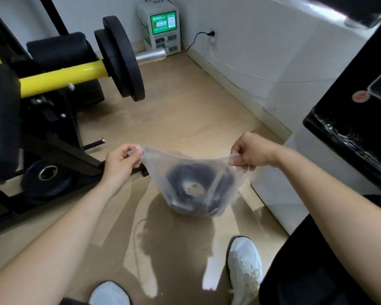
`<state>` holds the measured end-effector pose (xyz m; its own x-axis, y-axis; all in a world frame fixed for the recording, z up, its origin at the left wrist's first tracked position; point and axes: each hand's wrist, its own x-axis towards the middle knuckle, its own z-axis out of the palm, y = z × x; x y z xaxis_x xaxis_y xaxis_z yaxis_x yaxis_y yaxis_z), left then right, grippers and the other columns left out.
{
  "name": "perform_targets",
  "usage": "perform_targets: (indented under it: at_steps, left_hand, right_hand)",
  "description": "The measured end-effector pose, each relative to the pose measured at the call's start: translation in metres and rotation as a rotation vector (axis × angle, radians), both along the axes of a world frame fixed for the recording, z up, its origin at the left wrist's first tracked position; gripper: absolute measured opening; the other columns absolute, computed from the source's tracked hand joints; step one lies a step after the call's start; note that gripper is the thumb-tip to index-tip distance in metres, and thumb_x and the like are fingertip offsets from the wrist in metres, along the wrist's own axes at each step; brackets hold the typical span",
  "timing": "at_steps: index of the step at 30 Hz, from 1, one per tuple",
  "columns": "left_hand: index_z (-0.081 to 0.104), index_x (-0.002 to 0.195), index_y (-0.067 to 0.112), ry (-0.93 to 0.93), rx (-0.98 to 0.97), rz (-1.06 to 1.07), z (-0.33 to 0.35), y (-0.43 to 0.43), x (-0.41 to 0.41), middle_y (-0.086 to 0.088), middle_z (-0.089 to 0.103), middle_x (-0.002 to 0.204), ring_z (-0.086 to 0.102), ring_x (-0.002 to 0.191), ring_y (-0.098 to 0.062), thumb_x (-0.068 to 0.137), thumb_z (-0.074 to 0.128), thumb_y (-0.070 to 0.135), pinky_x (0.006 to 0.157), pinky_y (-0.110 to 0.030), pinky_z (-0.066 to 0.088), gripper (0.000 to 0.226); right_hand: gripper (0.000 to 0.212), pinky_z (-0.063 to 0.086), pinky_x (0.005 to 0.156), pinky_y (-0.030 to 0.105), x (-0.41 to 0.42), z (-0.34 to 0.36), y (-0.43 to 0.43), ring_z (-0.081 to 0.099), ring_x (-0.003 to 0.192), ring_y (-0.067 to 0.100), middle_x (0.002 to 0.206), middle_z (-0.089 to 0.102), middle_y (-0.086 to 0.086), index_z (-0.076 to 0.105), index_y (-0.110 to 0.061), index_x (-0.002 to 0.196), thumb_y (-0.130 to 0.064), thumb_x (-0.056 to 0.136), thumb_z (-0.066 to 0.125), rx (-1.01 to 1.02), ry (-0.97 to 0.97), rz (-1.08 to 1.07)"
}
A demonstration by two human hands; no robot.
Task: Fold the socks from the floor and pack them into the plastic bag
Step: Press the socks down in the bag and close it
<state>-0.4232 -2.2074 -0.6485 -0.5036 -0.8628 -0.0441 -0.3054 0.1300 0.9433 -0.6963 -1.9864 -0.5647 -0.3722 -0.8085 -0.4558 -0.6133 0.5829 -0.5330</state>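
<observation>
**Bag of socks held open between both hands**

The plastic bag [161, 170] is translucent and hangs in the air over the floor [185, 111], its rim stretched wide between the two hands. Dark socks [183, 175] sit bundled in its rounded bottom, with a pale patch showing in the middle of the bundle; how they are folded cannot be made out through the film.

The left hand [121, 160] pinches the left corner of the rim, with its fingers [133, 151] curled round a bunched bit of plastic. The right hand [251, 150] grips the opposite corner in the same way, with its fingers [237, 158] closed on the film. Both forearms reach in from the lower corners.

Below the bag, a shadow lies on the tan floor. Nearer the person stand two white shoes, the right shoe [244, 267] and the left shoe [109, 293].

To the left stands a black gym machine with a yellow bar [64, 78] carrying two black weight plates [119, 58]. Another plate [46, 175] sits low by its frame.

By the far wall stands a white charging kiosk [161, 29] with a green screen, and beside it is a wall socket [211, 34] with a black cable plugged in. A glossy black unit [350, 128] fills the right side.
</observation>
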Motion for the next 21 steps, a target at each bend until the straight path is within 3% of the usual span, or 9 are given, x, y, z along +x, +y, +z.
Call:
perform_targets:
  at_steps: [3, 7, 9, 12, 15, 18, 21]
  left_hand:
    - [0.072, 0.09, 0.023, 0.039, 0.077, 0.056, -0.007, -0.009, -0.02, -0.001, 0.066, 0.082, 0.06, 0.068, -0.01, 0.099, 0.064, 0.015, 0.07, -0.023, 0.057, 0.014]
    - [0.071, 0.086, 0.025, 0.068, 0.177, 0.173, -0.007, -0.022, -0.042, 0.001, 0.07, 0.079, 0.064, 0.061, -0.006, 0.096, 0.069, 0.018, 0.075, -0.031, 0.058, 0.012]
    - [0.072, 0.085, 0.024, 0.075, 0.234, 0.254, 0.002, -0.025, -0.039, -0.001, 0.07, 0.079, 0.064, 0.06, -0.005, 0.095, 0.07, 0.017, 0.073, -0.028, 0.058, 0.012]
    - [0.073, 0.085, 0.02, -0.04, 0.224, 0.243, 0.025, -0.018, -0.024, -0.004, 0.072, 0.078, 0.065, 0.063, -0.007, 0.094, 0.07, 0.016, 0.065, -0.018, 0.056, 0.01]
    - [0.073, 0.086, 0.018, -0.142, 0.26, 0.203, 0.051, -0.006, -0.018, -0.007, 0.071, 0.078, 0.065, 0.065, -0.011, 0.094, 0.069, 0.014, 0.066, -0.021, 0.057, 0.011]
    - [0.072, 0.084, 0.023, -0.173, 0.313, 0.228, 0.079, 0.001, -0.022, -0.002, 0.071, 0.078, 0.064, 0.062, -0.002, 0.094, 0.069, 0.016, 0.072, -0.028, 0.057, 0.013]
    - [0.069, 0.081, 0.022, -0.155, 0.347, 0.259, 0.123, 0.008, -0.028, -0.004, 0.067, 0.077, 0.06, 0.055, 0.003, 0.096, 0.068, 0.014, 0.066, -0.021, 0.054, 0.016]
  right_hand:
    - [0.018, 0.059, 0.06, 0.03, -0.002, -0.003, -0.021, 0.064, 0.06, 0.021, 0.071, 0.071, 0.021, 0.072, 0.001, 0.08, -0.016, 0.085, 0.077, -0.137, -0.2, -0.095]
    - [0.017, 0.05, 0.049, 0.02, -0.009, -0.009, -0.045, 0.062, 0.054, 0.019, 0.07, 0.069, 0.024, 0.072, 0.005, 0.085, -0.011, 0.083, 0.077, -0.259, -0.36, -0.26]
    - [0.016, 0.047, 0.047, 0.022, -0.016, -0.01, -0.041, 0.056, 0.054, 0.025, 0.07, 0.066, 0.029, 0.071, 0.007, 0.082, -0.008, 0.086, 0.074, -0.302, -0.406, -0.363]
    - [0.019, 0.041, 0.046, 0.025, -0.016, -0.009, -0.024, 0.049, 0.056, 0.029, 0.067, 0.063, 0.032, 0.069, 0.008, 0.075, -0.006, 0.089, 0.071, -0.315, -0.413, -0.498]
    - [0.021, 0.038, 0.043, 0.021, -0.007, 0.006, -0.019, 0.046, 0.043, 0.02, 0.054, 0.06, 0.019, 0.067, 0.009, 0.073, -0.004, 0.089, 0.069, -0.262, -0.377, -0.557]
    - [0.024, 0.034, 0.038, 0.018, -0.005, 0.035, -0.023, 0.039, 0.033, 0.009, 0.056, 0.058, 0.016, 0.066, 0.015, 0.076, -0.003, 0.091, 0.068, -0.223, -0.311, -0.609]
    - [0.024, 0.038, 0.042, 0.021, -0.006, 0.076, -0.02, 0.041, 0.037, 0.011, 0.055, 0.056, 0.012, 0.067, 0.01, 0.073, -0.006, 0.09, 0.07, -0.209, -0.277, -0.655]
